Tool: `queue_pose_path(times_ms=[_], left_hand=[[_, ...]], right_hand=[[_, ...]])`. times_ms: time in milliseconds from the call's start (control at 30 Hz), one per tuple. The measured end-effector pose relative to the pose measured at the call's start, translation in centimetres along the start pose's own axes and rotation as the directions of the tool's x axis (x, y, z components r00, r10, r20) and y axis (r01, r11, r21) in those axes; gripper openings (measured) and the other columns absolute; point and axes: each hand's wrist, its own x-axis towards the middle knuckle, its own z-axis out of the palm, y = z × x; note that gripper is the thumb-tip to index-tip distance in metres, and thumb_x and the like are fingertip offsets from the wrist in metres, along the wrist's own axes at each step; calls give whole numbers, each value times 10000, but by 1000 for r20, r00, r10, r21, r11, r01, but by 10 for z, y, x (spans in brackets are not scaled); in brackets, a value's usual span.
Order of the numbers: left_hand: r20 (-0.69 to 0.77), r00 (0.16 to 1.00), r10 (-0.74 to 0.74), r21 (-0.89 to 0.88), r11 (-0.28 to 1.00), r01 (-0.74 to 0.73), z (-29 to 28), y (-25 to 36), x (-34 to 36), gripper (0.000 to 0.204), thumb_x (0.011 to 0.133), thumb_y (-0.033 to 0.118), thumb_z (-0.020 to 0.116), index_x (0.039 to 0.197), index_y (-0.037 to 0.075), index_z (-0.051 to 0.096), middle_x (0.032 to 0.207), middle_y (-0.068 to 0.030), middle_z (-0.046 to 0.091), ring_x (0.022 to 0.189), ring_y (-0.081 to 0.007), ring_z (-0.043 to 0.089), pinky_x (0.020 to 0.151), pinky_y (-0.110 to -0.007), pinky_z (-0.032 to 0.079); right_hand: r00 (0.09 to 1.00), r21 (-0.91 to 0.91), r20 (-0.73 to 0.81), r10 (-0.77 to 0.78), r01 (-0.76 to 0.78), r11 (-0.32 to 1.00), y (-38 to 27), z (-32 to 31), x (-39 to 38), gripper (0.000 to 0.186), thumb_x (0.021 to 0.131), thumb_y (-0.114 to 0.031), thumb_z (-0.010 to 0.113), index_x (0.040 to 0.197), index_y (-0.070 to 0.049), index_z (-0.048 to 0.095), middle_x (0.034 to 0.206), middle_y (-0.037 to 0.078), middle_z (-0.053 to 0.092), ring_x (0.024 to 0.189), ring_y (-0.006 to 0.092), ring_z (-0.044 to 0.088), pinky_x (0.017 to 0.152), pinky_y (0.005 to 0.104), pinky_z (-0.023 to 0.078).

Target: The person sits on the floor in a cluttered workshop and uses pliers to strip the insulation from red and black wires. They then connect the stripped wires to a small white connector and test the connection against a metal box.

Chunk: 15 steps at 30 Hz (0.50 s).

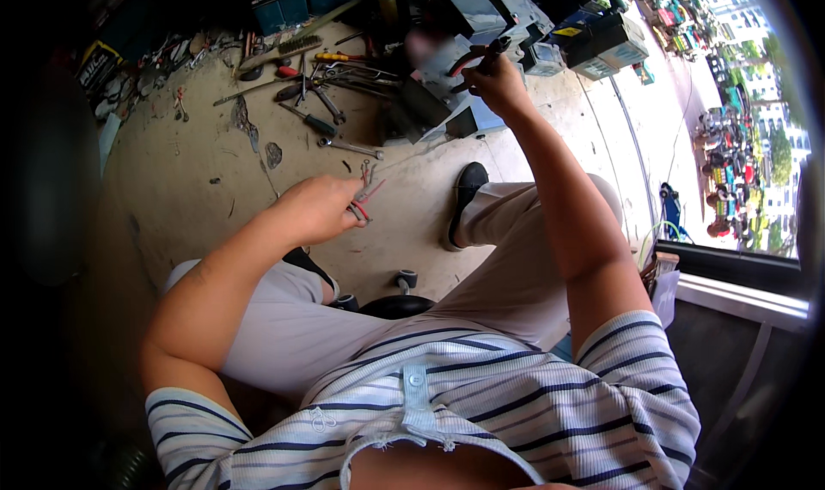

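My left hand (pixel 320 208) is closed around a small bundle of red and grey wires (pixel 368 194), whose ends stick out past the fingers. It hovers over the floor, in front of my left knee. Farther out, my right hand (pixel 497 84) grips a dark hand tool with a red curved part (pixel 465 61), which looks like pliers. That hand is beside grey box-shaped units on the floor. Its fingers hide part of the tool. Between my hands and the tool pile, a combination wrench (pixel 351 149) lies on the floor.
Screwdrivers, pliers and wrenches lie piled around a dark-handled screwdriver (pixel 311 121). Behind them is a wire brush (pixel 279 52). Battery-like boxes (pixel 608 46) stand at the far right. My shoe (pixel 468 199) rests near the middle, and a caster (pixel 406 278) shows below me.
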Motion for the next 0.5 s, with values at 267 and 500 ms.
queue_pose_path(times_ms=[267, 500], left_hand=[[-97, 995, -39, -266, 964, 12, -6, 5, 25, 342, 806, 287, 687, 961, 4, 571, 873, -200, 654, 828, -357, 628, 719, -415, 486], [-237, 957, -167, -409, 911, 58, -22, 21, 63, 383, 840, 321, 670, 977, -22, 573, 925, -160, 674, 846, -273, 644, 761, -350, 479]], right_hand=[[994, -135, -111, -16, 1, 991, -32, 0, -4, 465, 819, -259, 684, 1198, -34, 538, 949, 93, 653, 797, 172, 616, 687, 308, 495], [997, -274, -72, -38, 17, 962, -42, -3, -2, 266, 857, -237, 499, 999, -28, 583, 880, 232, 649, 877, 404, 618, 771, 471, 479]])
